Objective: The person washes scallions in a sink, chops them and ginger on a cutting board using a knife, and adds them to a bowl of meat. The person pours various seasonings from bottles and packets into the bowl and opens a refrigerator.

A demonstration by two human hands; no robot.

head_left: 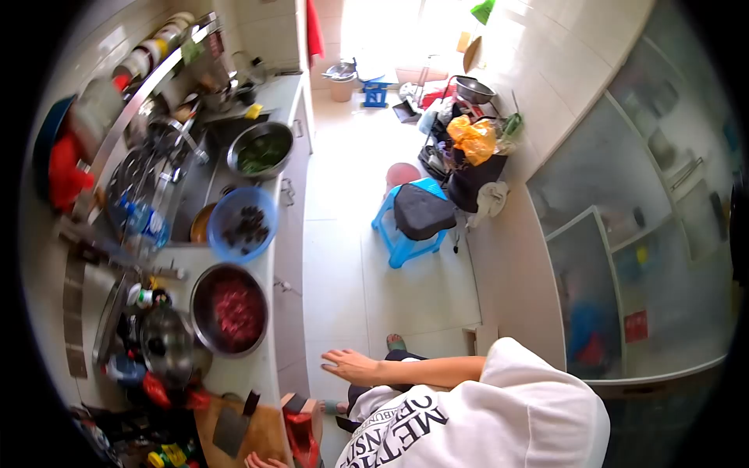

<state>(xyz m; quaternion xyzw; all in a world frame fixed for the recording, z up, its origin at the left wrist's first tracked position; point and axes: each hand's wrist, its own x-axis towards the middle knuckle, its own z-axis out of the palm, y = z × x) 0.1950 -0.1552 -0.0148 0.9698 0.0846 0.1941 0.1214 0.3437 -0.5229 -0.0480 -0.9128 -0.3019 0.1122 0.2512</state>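
My right hand [349, 366] hangs in the air just off the counter's front edge, fingers stretched out and holding nothing. At the bottom edge of the view, my left hand [265, 462] is partly cut off; its visible fingers extend over the wooden cutting board [269, 429]. A cleaver [232, 429] with a dark handle lies flat on that board, apart from my fingers. Farther along the counter stands a steel bowl [195, 304] of cut red meat [238, 312]. Beyond it are a blue basin [265, 204] with dark pieces [248, 228] and a steel bowl [287, 140] of leafy greens [264, 153].
A sink [187, 191] is set into the counter. A lidded pot [165, 343] sits near the meat bowl. Below the board's right side is a red bag [303, 441]. On the floor stand a blue stool [402, 248] with a dark cushion [423, 210] and a cluttered rack [445, 148].
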